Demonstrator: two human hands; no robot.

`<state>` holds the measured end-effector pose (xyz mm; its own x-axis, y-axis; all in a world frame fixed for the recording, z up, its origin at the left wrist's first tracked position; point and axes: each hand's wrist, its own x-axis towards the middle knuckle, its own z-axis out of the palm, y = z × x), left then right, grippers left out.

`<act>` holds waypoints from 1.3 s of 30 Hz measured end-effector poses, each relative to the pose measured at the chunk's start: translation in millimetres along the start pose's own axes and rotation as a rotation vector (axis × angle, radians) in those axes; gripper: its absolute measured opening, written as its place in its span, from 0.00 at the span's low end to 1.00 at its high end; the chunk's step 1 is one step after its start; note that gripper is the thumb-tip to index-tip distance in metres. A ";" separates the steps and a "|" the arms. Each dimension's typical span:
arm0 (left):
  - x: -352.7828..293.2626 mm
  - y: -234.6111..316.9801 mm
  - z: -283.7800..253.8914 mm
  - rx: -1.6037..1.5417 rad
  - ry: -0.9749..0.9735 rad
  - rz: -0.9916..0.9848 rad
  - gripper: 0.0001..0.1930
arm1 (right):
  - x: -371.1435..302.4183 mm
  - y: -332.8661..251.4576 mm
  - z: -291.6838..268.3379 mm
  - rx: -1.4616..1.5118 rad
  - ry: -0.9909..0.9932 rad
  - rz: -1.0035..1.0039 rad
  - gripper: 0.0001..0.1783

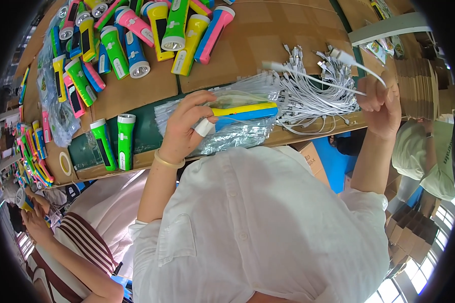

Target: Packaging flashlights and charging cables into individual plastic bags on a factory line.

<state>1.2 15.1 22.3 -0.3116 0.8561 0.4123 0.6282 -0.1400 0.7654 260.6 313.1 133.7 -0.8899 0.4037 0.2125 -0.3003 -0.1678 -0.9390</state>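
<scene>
My left hand [184, 123] is closed around one end of a yellow and blue flashlight [247, 111], which lies sideways over a stack of clear plastic bags [232, 141]. Something white shows at the thumb; whether it is part of the flashlight or a finger wrap I cannot tell. Off to the right, my right hand [381, 108] is raised with its fingers pinched on a white charging cable [364, 65], whose ends stick out, slightly blurred. Just left of that hand, a heap of white cables [316, 96] spreads over the table's near edge.
Many coloured flashlights [131, 50] are piled at the far left. Two green flashlights [125, 141] stand apart, near a tape roll [64, 163]. Flat cardboard [268, 35] covers the table [151, 108]. A co-worker [71, 247] sits at left, another person [419, 156] at right beside stacked cardboard [417, 88].
</scene>
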 end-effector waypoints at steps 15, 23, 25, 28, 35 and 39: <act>-9.8 12.0 2.7 -0.108 0.175 -0.179 0.12 | 20.1 68.8 56.2 -0.771 -0.268 0.414 0.12; -15.7 27.7 -9.4 0.038 0.205 -0.350 0.07 | 65.5 112.5 105.3 -1.027 -0.552 -0.063 0.12; -14.0 31.3 -10.0 0.027 0.221 -0.299 0.10 | 75.4 105.0 120.8 -0.933 -0.555 0.012 0.12; -11.8 38.9 -11.0 0.004 0.235 -0.343 0.10 | 83.9 107.0 137.3 -0.800 -0.607 0.174 0.12; -17.1 33.6 -9.1 0.015 0.251 -0.268 0.10 | 66.5 142.3 131.3 -0.862 -0.568 -0.114 0.09; -34.7 31.7 -13.2 -0.061 0.294 -0.324 0.08 | 51.1 120.2 89.4 -1.029 -0.519 -0.103 0.06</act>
<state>22.5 -25.6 38.8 -0.6808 0.6838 0.2625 0.4242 0.0759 0.9024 148.3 233.1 55.9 -0.9831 -0.0846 0.1621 -0.1697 0.7525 -0.6364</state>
